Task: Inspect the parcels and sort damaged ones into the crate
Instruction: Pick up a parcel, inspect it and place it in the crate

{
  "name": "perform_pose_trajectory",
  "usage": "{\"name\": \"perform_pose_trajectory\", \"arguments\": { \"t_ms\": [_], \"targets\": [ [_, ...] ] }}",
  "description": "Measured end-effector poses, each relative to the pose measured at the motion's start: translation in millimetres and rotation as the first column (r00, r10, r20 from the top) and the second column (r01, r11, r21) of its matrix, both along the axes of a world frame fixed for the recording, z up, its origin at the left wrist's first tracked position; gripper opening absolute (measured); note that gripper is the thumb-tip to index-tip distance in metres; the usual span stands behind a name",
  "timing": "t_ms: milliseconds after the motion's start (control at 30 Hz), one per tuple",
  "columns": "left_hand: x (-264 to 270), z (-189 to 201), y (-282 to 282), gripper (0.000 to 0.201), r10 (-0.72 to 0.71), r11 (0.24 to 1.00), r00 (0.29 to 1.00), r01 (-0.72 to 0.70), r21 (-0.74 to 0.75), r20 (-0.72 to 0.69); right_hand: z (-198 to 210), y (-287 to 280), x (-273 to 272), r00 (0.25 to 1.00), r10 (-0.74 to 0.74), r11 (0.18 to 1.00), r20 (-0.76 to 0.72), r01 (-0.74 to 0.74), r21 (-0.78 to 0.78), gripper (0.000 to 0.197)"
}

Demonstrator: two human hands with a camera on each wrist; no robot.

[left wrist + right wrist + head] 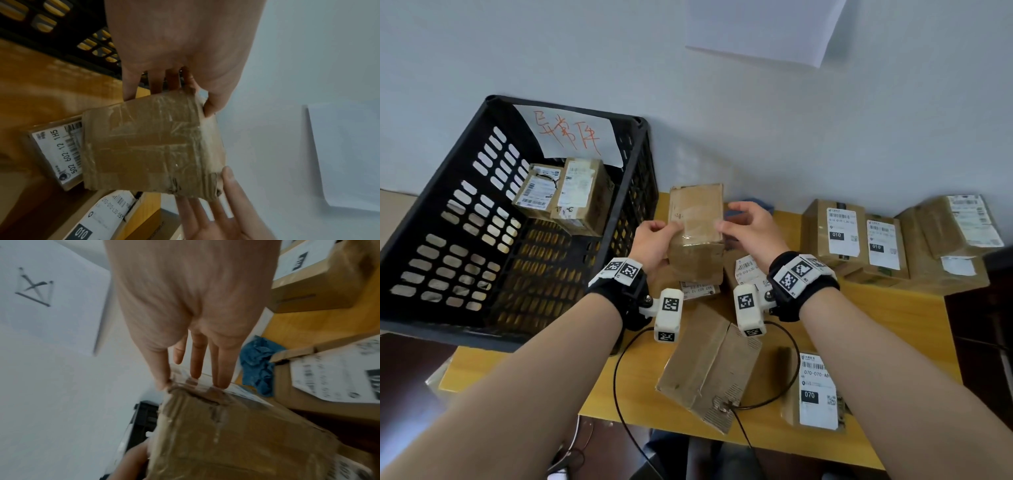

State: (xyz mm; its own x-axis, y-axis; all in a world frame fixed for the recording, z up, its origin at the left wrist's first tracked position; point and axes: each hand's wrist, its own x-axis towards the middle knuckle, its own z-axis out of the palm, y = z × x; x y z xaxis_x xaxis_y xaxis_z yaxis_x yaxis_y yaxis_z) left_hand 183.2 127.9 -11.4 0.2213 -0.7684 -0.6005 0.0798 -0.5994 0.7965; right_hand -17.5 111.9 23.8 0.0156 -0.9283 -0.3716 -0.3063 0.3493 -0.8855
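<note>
I hold a brown taped cardboard parcel (697,222) upright above the table, one hand on each side. My left hand (659,229) grips its left edge, thumb in front and fingers (158,81) behind. My right hand (736,222) pinches the right edge, its fingers (195,363) lying along the parcel's (226,434) far face. In the left wrist view the parcel (148,146) has wrinkled tape and a torn, ragged corner by the right hand. The black plastic crate (448,212) stands left of the hands, with two labelled parcels (565,195) inside at its far end.
Several labelled parcels (859,236) line the wall at the right of the yellow table (893,325). A plain parcel (709,366) and one marked 070 (815,390) lie near the front edge, others under my hands. A blue cloth (257,366) lies by the wall. A black cable (619,377) loops over the table.
</note>
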Motion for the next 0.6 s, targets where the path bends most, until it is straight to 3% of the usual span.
{"name": "perform_pose_trajectory", "arguments": {
  "t_ms": [133, 200, 267, 400, 600],
  "targets": [
    [1, 1, 2, 0.052, -0.027, 1.0, 0.999, 0.026, -0.017, -0.029, 24, -10, 14, 0.94, 0.194, 0.94, -0.279, -0.26, -0.221, 0.035],
    [3, 2, 4, 0.059, -0.062, 0.997, 0.997, 0.06, -0.039, -0.053, 34, -12, 26, 0.869, 0.318, 0.897, -0.379, -0.405, -0.178, 0.051],
    [4, 1, 4, 0.065, -0.088, 0.995, 0.995, 0.086, -0.041, -0.046, 37, -11, 34, 0.751, 0.415, 0.846, -0.514, -0.527, -0.087, 0.066],
    [2, 5, 2, 0.05, -0.129, 0.992, 0.991, 0.129, 0.005, -0.03, 40, -11, 38, 0.557, 0.442, 0.816, -0.703, -0.575, 0.057, 0.058],
    [-4, 1, -1, 0.039, -0.151, 0.988, 0.989, 0.151, 0.035, -0.001, 23, -15, 35, 0.479, 0.486, 0.806, -0.731, -0.569, 0.162, 0.061]
  ]
}}
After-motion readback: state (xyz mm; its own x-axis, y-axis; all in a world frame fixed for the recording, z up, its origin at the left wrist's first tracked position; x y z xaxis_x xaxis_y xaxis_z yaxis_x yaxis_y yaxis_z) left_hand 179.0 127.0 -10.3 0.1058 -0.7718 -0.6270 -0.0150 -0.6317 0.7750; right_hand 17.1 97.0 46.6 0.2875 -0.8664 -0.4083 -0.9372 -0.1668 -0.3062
